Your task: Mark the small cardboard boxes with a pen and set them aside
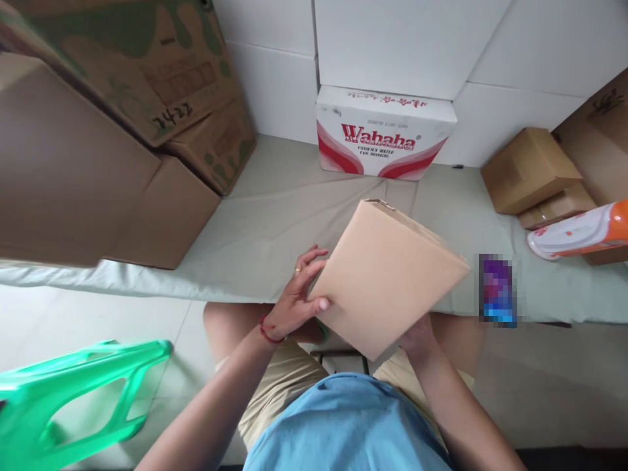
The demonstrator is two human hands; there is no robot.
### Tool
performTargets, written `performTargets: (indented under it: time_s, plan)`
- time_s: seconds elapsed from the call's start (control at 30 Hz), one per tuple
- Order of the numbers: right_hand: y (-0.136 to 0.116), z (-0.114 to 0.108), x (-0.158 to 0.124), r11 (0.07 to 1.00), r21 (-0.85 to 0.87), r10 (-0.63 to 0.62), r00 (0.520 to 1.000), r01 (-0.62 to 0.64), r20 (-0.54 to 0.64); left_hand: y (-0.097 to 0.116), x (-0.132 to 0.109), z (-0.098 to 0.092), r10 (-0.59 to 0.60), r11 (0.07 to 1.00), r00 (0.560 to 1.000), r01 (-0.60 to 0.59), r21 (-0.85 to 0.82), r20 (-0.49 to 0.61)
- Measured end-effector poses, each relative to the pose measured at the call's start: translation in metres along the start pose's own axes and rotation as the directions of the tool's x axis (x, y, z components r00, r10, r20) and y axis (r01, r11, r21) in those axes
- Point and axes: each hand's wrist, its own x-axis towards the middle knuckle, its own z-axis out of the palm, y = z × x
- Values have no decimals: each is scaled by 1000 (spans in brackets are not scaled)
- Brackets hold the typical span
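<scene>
A plain brown cardboard box is held tilted in front of me, above my lap and the near edge of the table. My left hand grips its left corner, with the thumb on the broad face and the fingers along the far side. Under the box's lower right side is my right hand; its fingers are hidden behind the cardboard, and it appears to support the box from below. A narrow side with a rough, torn-looking edge faces away at the top.
A green cloth covers the table. At the back stands a white and red Wahaha carton. Large cardboard boxes fill the left; smaller boxes, a white-orange canister and a pixelated phone-like object are right. A green plastic stool stands lower left.
</scene>
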Motion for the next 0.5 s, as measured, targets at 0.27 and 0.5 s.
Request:
performTargets:
  time_s: [0.27,0.5]
  plan:
    - [-12,15,0,997,37,70,997,-71,12,32,-23,-16,-157,986,984,152,-74,-79]
    - [-42,-18,-20,920,-349,-166,984,176,58,53,55,-111,204,779,808,208,592,-552]
